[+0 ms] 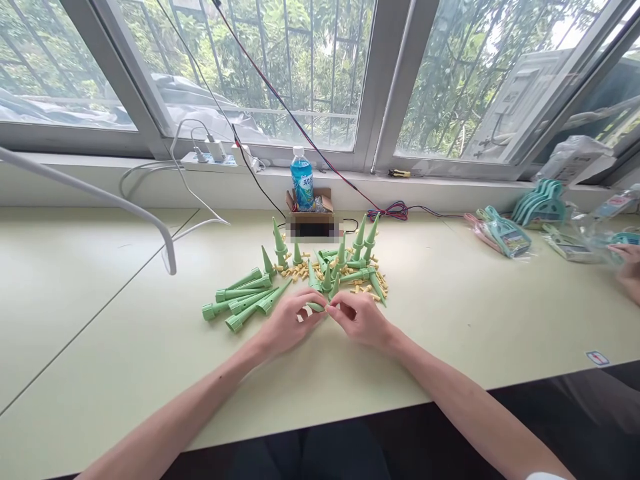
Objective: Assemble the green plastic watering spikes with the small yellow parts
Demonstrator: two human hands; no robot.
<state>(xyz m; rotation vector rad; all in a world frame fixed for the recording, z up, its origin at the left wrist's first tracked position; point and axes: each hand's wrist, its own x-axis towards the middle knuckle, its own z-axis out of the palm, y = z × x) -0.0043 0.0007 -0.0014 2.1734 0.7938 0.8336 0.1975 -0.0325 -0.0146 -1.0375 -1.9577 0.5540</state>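
My left hand (293,321) is closed on a green plastic spike (315,307), which shows only in part between thumb and fingers. Fingertips of my right hand (364,320) are pinched together against its end; whatever small piece they hold is hidden. Just beyond both hands, several green cone-shaped spikes stand upright (359,241) or lie among small yellow plastic pieces (299,271). To the left of my left hand lies a loose group of green spikes (245,301) with ribbed collars, their points mostly towards the right.
A cardboard box (320,197) with a blue-labelled bottle (302,180) stands behind the pile. Coiled red and blue wire (395,211) lies to its right. A white curved bar (125,193) reaches in from the left. Another person's hand (627,267) is at far right, near packaged hangers (505,232).
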